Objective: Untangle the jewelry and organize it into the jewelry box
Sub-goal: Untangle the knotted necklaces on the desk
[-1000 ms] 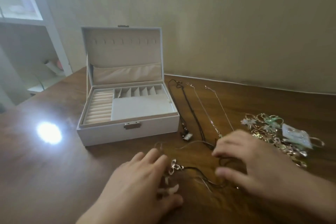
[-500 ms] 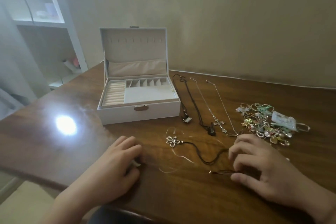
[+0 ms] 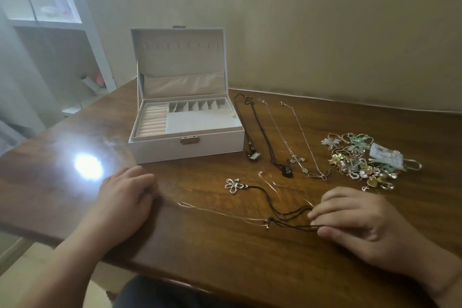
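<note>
A white jewelry box [image 3: 187, 150] stands open on the table, its compartments bare. Several necklaces [image 3: 272, 137] lie stretched out to its right. A flower-pendant necklace on a black cord [image 3: 233, 184] lies in front, tangled with a thin gold chain [image 3: 220, 211]. My left hand [image 3: 125, 197] pinches the gold chain's left end and holds it taut. My right hand [image 3: 357, 217] pinches the black cord against the table near the knot. A pile of tangled earrings and rings [image 3: 362, 160] lies at the right.
The brown wooden table [image 3: 225, 257] has its near edge just below my hands. A bright light reflection [image 3: 88, 166] glares on the left. A white shelf unit [image 3: 62, 32] stands past the table's left end. The wall runs close behind.
My left hand has drawn the gold chain leftward, pulling it straight. My right hand stayed on the black cord. The camera has moved back and up, showing more of the table.
</note>
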